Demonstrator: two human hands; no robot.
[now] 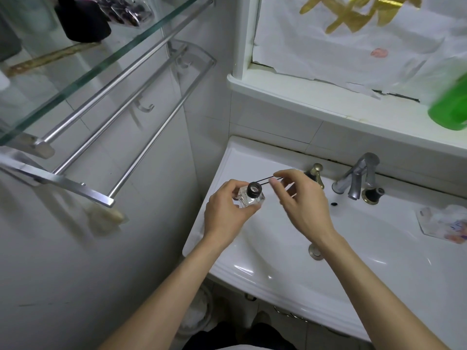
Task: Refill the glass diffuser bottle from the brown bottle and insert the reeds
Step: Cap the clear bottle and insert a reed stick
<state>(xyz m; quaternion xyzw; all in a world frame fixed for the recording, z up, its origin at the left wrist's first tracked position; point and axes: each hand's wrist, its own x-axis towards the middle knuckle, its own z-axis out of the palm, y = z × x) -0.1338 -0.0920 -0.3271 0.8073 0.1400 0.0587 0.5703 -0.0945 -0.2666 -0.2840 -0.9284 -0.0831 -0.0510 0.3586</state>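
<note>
While the white sink (379,236) spreads below, the left hand (225,213) grips the square glass diffuser bottle (249,199) over the sink's left side, its black neck tilted toward the right hand (303,203), whose fingertips pinch 2 thin black reeds (264,178) reaching the bottle's mouth.

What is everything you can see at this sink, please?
square clear glass diffuser bottle: one, black-collared, above sink's left rim
thin black reeds: two, black, beside bottle's mouth
dark bottle with gold top: one, dark, behind right hand
grey metal faucet: one, grey, sink's back rim
white ceramic sink: one, white, below hands
green plastic bottle: one, green, window ledge
glass shelf: one, clear, upper left
metal towel rack: one, silver, left wall
left hand: one, grips diffuser bottle
right hand: one, pinches reeds
</note>
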